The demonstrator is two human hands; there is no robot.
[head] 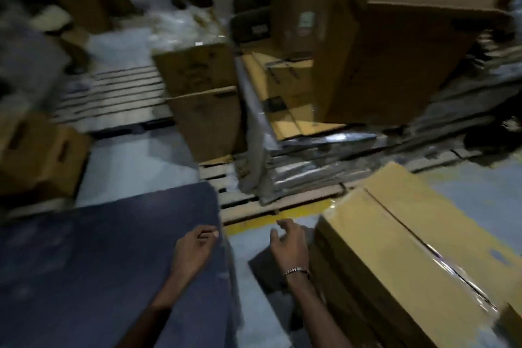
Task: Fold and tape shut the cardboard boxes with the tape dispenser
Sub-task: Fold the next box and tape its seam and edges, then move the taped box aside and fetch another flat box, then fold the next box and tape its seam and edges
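Note:
A taped-shut cardboard box [409, 251] lies at the lower right, a strip of clear tape along its top seam. My right hand [288, 243] hovers just left of the box with loosely curled fingers and holds nothing; a bracelet is on its wrist. My left hand [195, 248] hangs over the right edge of a dark blue table [99, 263], fingers loosely bent, nothing in it. No tape dispenser is visible. The picture is blurred by motion.
A wooden pallet [243, 200] ahead carries flat cardboard sheets [285, 99] and wrapped bundles. Upright boxes [203, 99] stand at the centre, a tall stack [395, 65] at the right, more boxes [36, 155] at the left. A yellow line [282, 215] marks the grey floor.

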